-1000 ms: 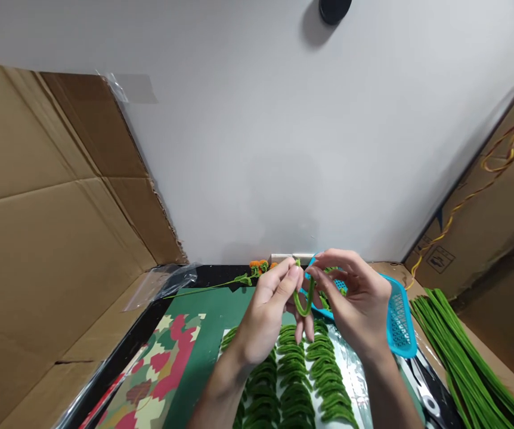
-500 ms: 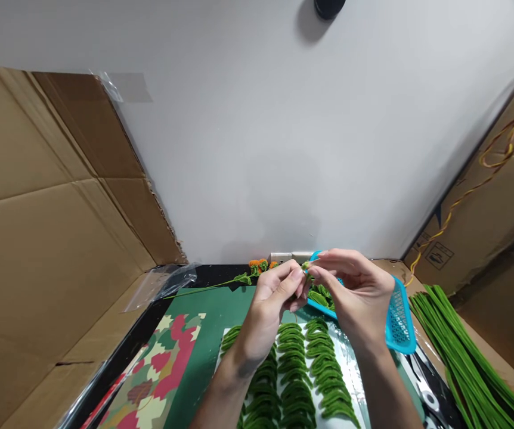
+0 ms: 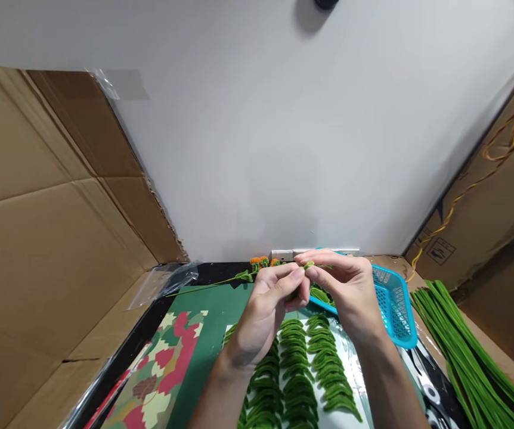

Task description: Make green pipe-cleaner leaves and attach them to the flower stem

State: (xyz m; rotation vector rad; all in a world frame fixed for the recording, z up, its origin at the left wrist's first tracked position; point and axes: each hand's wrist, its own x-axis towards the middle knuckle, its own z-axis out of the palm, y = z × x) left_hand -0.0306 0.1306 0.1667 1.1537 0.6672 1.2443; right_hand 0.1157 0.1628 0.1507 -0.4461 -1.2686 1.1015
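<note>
Both hands meet above the far part of the mat, pinching one small green fuzzy piece (image 3: 309, 266). My left hand (image 3: 279, 292) has its thumb and fingers closed on the left of the piece. My right hand (image 3: 346, 286) grips it from the other side with thumb and fingertips. Below them, rows of curved green fuzzy pieces (image 3: 299, 381) lie on a white sheet (image 3: 344, 414). Behind my right hand, a blue basket (image 3: 395, 307) holds more green pieces (image 3: 322, 295), partly hidden.
A green stem (image 3: 212, 285) and orange-and-green pieces (image 3: 263, 262) lie at the back. Long green stems (image 3: 471, 351) and scissors (image 3: 429, 390) are at right. A patterned sheet (image 3: 163, 363) lies on the green mat (image 3: 221, 304). Cardboard (image 3: 60, 238) stands at left.
My right hand has moved slightly left, and its fingers have come down closer over the small green piece. More of the blue basket shows. My left hand has barely moved.
</note>
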